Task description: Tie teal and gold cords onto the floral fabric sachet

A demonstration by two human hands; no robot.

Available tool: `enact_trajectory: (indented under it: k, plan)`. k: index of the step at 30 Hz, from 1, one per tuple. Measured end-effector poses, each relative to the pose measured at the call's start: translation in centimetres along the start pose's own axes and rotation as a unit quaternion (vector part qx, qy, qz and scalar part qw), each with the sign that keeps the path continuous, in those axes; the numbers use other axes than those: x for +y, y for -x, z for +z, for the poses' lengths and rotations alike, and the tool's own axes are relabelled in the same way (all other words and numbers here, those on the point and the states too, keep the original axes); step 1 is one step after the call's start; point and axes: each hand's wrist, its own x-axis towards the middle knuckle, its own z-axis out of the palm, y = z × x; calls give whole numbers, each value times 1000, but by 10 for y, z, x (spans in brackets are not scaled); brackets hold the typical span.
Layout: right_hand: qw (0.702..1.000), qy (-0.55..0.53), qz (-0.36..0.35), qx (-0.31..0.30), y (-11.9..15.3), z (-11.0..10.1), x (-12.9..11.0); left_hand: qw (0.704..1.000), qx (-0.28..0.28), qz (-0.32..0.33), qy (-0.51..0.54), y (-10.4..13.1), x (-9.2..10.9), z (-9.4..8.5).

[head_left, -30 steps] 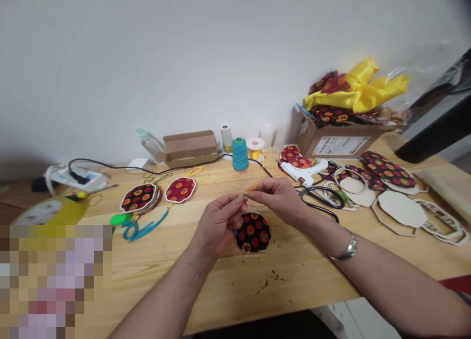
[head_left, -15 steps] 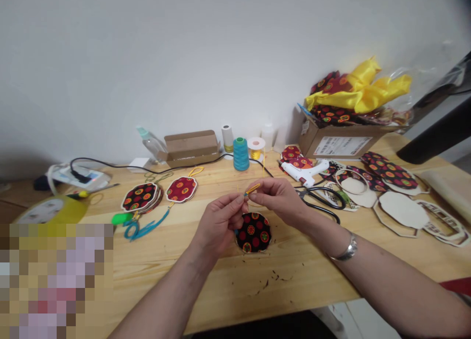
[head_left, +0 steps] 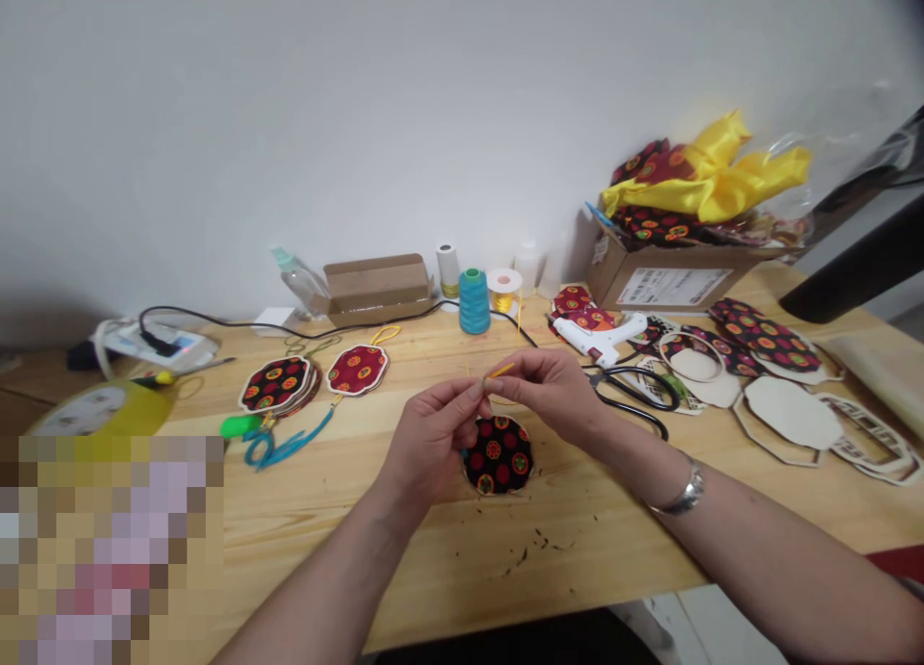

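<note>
My left hand [head_left: 444, 420] and my right hand [head_left: 543, 386] meet fingertip to fingertip over the middle of the table. Both are closed in a pinch on a yellow cord [head_left: 500, 370], whose end sticks out above the fingers. Just below them lies a scalloped black ornament [head_left: 498, 456] covered in patterned fabric with red and orange flowers. Its upper left edge is partly hidden by my left hand. The fingers cover where the cord runs.
Behind my hands stand a teal thread cone [head_left: 474, 302] and a spool of yellow cord [head_left: 503, 286]. Right of them lie a glue gun [head_left: 599, 336], scissors [head_left: 635, 391] and wooden shapes [head_left: 790, 411]. Leftward are finished ornaments [head_left: 357, 370], a screwdriver [head_left: 163, 379] and a black cable [head_left: 346, 330].
Both hands stay in nearly the same place. The fingertips have closed further over the yellow cord, so its loop shows less and the teal bit at its base is covered.
</note>
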Motion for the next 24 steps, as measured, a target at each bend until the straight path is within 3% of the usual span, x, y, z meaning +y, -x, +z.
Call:
enact_trajectory:
  k: [8,12,15,20,24]
  plan:
    - [1000,7,8,20,1,-2,-2,998,-4,34,-53,3,1,2]
    - [1000,2,3,19,0,-3,-2,988,27,91,-124,5,1,4]
    - [1000,1,6,17,0,-3,0,956,73,154,-238,7,0,6]
    - [1000,7,14,19,0,-1,2,879,117,275,-372,8,-5,3]
    - [1000,11,15,23,0,0,2,844,126,302,-424,9,-7,1]
